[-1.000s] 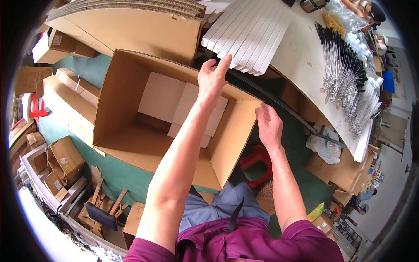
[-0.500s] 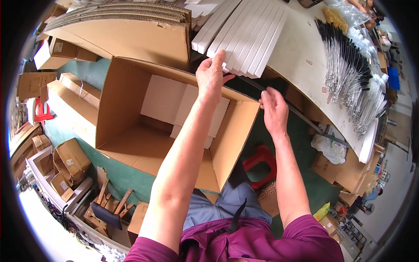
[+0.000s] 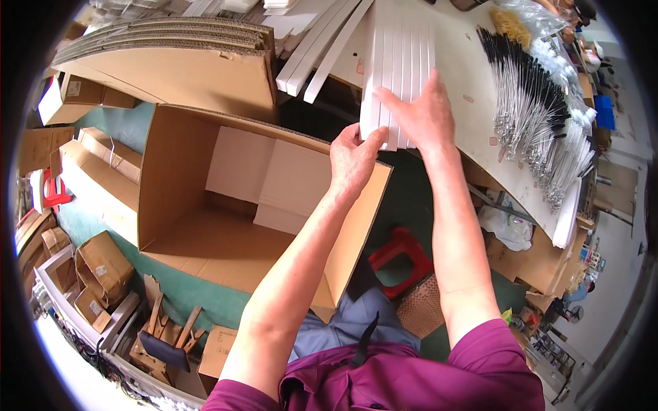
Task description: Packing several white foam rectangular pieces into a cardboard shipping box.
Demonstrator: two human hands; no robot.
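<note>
A row of long, narrow white boxes [image 3: 399, 51] lies side by side on the table, their near ends jutting past its edge. My left hand [image 3: 353, 161] grips the near left corner of this row, thumb and fingers closed on it. Across the row's right side my right hand [image 3: 428, 116] rests, thumb and fingers spread apart. Just left of and below my left hand stands a large open cardboard box [image 3: 181, 175]. White flat pieces [image 3: 236, 164] lie against its inner far wall.
Loose white narrow boxes [image 3: 319, 51] lie left of the row. Flattened cardboard sheets [image 3: 164, 68] stand behind the open box. Thin brushes with black bristles [image 3: 524, 116] are heaped on the table [image 3: 466, 123]. A red stool [image 3: 404, 257] stands on the green floor.
My right hand has come up from the table's edge onto the white boxes. The row has shifted right, apart from the loose ones, and my left hand now grips its corner.
</note>
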